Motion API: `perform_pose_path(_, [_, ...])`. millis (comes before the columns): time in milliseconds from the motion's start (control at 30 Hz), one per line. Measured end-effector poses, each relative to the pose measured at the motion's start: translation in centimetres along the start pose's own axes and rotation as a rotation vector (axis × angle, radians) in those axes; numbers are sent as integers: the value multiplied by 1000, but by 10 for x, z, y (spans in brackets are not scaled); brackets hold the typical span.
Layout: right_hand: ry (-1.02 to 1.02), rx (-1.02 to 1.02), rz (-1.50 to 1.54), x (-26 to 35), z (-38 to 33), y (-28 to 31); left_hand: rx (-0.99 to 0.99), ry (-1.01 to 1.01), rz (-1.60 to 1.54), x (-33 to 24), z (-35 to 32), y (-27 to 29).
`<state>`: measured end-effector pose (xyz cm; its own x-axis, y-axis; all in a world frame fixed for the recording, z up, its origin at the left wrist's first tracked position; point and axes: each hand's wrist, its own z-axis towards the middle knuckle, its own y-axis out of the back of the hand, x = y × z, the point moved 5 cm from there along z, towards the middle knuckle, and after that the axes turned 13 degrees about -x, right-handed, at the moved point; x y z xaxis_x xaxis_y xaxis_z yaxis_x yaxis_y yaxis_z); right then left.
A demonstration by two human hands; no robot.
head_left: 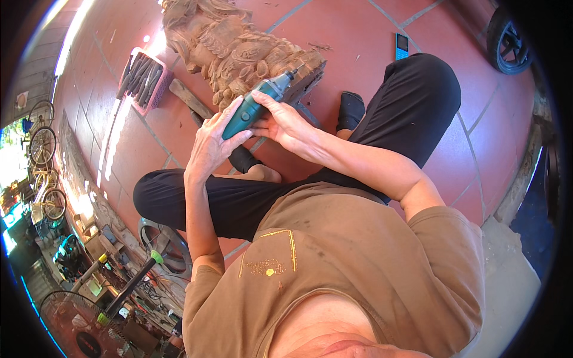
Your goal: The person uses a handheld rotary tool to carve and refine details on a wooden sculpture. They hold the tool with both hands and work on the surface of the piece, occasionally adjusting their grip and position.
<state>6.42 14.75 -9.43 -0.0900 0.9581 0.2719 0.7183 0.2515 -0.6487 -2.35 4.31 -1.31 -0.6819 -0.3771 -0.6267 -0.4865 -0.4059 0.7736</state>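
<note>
Between both of my hands is a green rotary tool (246,115), its grey nose and small bit pointing up and to the right. My left hand (210,143) wraps the rear of its body from the left, thumb along the near side. With my right hand (285,124) I grip it from the right, the thumb on top near the grey collar and the fingers curled beneath. Just beyond the tool lies a carved wooden sculpture (233,51) with dense relief. The bit is close to its right end, and I cannot tell if they touch.
A pink basket (160,95) of dark-handled carving tools (140,77) stands at left. Beside the sculpture lies a wooden mallet (190,98). A mobile phone (401,46) rests on the red tiles, with a wheel (509,43) at far right. Bicycles (43,143) and a fan (74,328) are left.
</note>
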Motion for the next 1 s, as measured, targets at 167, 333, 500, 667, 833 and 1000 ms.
perform_pose_path(167, [-20,-4,3,1,-3,1,62,55,4,-3,1,0])
perform_pose_path(333, [11,6,17,0,-2,2,72,50,-4,-2,2,0])
perform_pose_path(500, [7,9,13,1,-4,0,71,48,10,-1,2,0])
perform_pose_path(667, [-4,-6,8,1,-3,1,70,64,13,-3,3,1])
perform_pose_path(833, [3,3,10,1,-2,-1,25,31,18,4,0,-1])
perform_pose_path(1000, [2,-3,1,1,-2,-1,20,36,18,3,0,-1])
